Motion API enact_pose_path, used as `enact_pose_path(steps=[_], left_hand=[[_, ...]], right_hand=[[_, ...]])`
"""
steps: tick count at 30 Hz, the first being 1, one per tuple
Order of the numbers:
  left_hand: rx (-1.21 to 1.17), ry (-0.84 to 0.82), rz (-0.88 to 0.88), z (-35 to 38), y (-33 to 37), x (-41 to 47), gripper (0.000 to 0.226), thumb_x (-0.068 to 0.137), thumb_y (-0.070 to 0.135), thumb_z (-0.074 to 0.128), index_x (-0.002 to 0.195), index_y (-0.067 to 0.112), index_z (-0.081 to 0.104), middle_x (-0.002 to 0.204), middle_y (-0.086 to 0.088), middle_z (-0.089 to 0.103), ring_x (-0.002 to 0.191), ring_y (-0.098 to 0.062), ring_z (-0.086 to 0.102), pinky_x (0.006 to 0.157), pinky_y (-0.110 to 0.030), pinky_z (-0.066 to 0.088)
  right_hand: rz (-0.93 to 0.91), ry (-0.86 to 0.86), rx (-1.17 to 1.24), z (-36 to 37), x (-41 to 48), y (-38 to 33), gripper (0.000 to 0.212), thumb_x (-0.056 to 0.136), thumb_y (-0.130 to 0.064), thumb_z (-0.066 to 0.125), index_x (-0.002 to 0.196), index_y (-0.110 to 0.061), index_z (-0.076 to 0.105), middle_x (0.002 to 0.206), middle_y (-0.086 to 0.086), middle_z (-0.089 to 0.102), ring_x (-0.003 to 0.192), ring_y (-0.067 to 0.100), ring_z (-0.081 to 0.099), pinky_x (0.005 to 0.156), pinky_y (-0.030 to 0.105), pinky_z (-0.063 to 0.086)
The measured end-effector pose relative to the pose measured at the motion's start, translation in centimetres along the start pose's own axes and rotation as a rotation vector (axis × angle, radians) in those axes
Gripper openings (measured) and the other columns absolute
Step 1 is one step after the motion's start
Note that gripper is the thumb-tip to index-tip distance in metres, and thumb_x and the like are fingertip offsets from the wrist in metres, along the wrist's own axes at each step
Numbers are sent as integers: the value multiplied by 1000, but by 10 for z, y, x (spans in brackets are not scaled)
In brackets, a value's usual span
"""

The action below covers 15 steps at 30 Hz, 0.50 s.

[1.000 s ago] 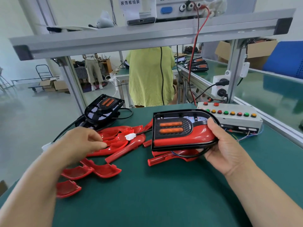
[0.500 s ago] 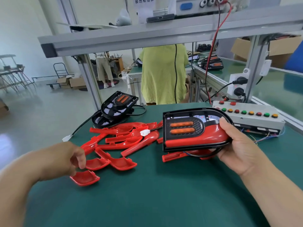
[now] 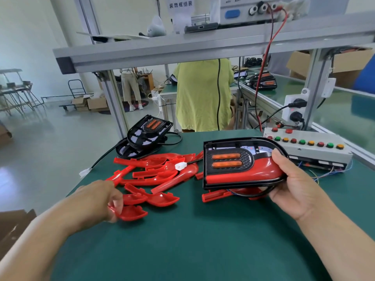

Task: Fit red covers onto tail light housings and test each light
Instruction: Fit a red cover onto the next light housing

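Observation:
My right hand (image 3: 292, 185) grips the rounded right end of a black tail light housing (image 3: 227, 161), holding it just above the green table. The housing has two orange lenses and a red cover along its lower part; its black cable with a white plug (image 3: 181, 165) trails left. My left hand (image 3: 99, 201) pinches the left edge of a small red cover (image 3: 132, 213) lying on the table. A pile of red covers (image 3: 154, 173) lies between my hands. Two bare black housings (image 3: 146, 134) are stacked at the back left.
A grey test box (image 3: 312, 149) with coloured buttons stands at the back right, loose wires beneath it. An aluminium shelf frame (image 3: 182, 47) crosses overhead with a power supply and a red lead. A person in a yellow shirt (image 3: 203, 94) stands beyond the table (image 3: 203, 240).
My left hand has drawn back from the pile of covers to the nearest small red cover and taken its edge. The housing in my right hand has stayed in the same grip.

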<state>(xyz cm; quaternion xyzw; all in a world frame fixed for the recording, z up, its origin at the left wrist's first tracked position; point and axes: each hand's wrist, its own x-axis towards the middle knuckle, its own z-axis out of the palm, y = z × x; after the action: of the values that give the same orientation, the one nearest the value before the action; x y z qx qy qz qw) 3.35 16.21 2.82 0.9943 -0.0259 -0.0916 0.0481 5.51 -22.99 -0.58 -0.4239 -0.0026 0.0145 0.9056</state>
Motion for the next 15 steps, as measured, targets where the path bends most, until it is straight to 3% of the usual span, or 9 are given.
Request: enact_pose_path(steps=[4,8,12,15], left_hand=[[65,83,76,1,21,13,19,72,35,79,69,44,62,92,18,54,92,-4,54,86,-28,47],[-22,82,201,-18,40,16,20,74,34,82,75,41,64,93,17,54,87,5,52,74,-15,39],[-205,88,361,-52,72,18,22,79,26,80,83,41,64,95,18,62,89,1,58,83,-29,45],[-383,138,452,-61,105,27,14,87,18,71,83,30,65,77,13,69,65,-4,57,68,-29,46]], right_hand=[[8,10,-11,-1,1,0,24,82,-29,66,89,-13,82,108,15,75,91,25,75,66,36,61],[21,17,-18,-3,2,0,30,83,-31,66,101,-10,79,114,16,72,98,28,73,71,40,61],[35,10,17,-4,2,0,28,82,-28,67,100,-10,79,113,16,73,97,28,73,70,40,61],[35,26,54,-3,2,0,33,76,-23,70,105,-9,74,108,16,74,89,27,74,65,40,60]])
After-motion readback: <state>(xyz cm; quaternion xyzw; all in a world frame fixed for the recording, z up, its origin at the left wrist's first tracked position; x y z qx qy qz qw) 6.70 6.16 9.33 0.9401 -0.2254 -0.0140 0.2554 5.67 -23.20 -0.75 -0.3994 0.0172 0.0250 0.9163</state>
